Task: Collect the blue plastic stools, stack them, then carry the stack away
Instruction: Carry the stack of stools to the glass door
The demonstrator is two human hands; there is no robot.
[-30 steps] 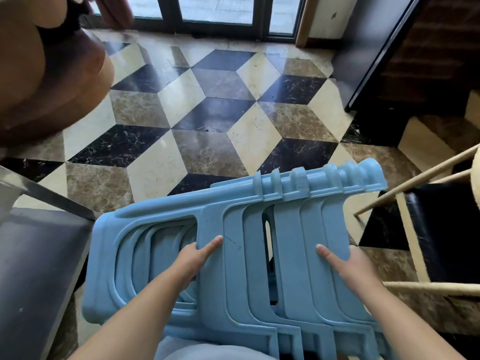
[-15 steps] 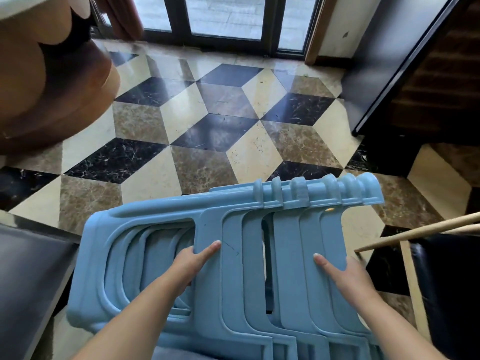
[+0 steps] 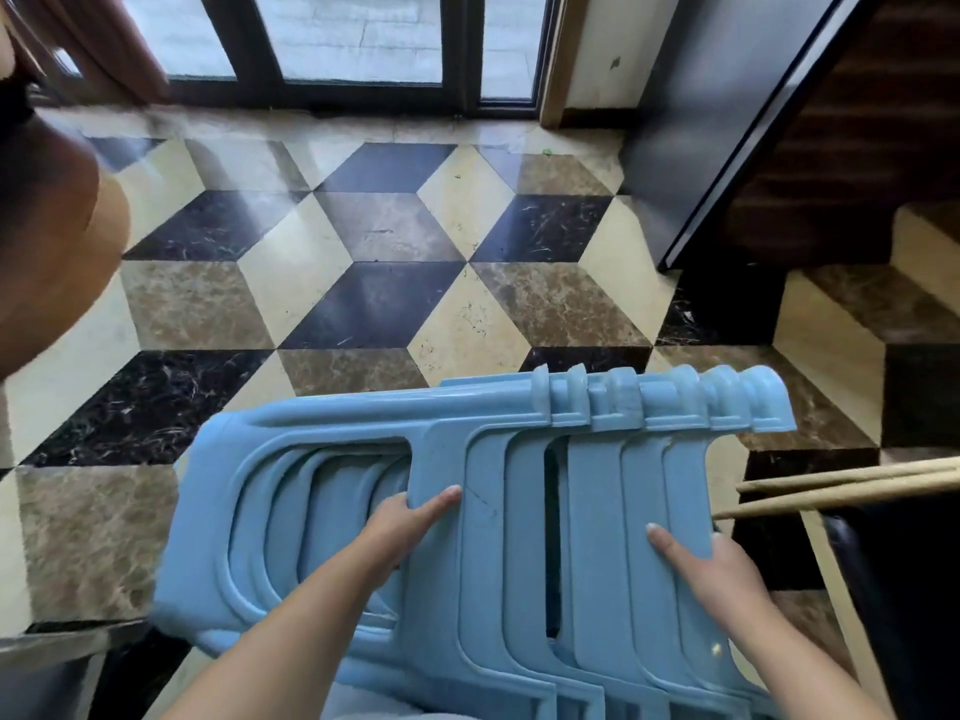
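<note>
A stack of several nested blue plastic stools lies on its side in front of me, held off the floor, legs pointing right. My left hand grips the edge of a side opening in the outermost stool, thumb on top. My right hand holds the legs at the right end, fingers wrapped around their edge. The lower part of the stack runs out of view at the bottom.
The marble floor has a cube pattern. A glass door is ahead, a dark panel at the right. A brown rounded piece of furniture stands left, wooden chair rails right, a grey surface at bottom left.
The stack has stayed in both hands while I moved forward toward the glass door. The grey surface at left and the chair at right have slid back out of view.
</note>
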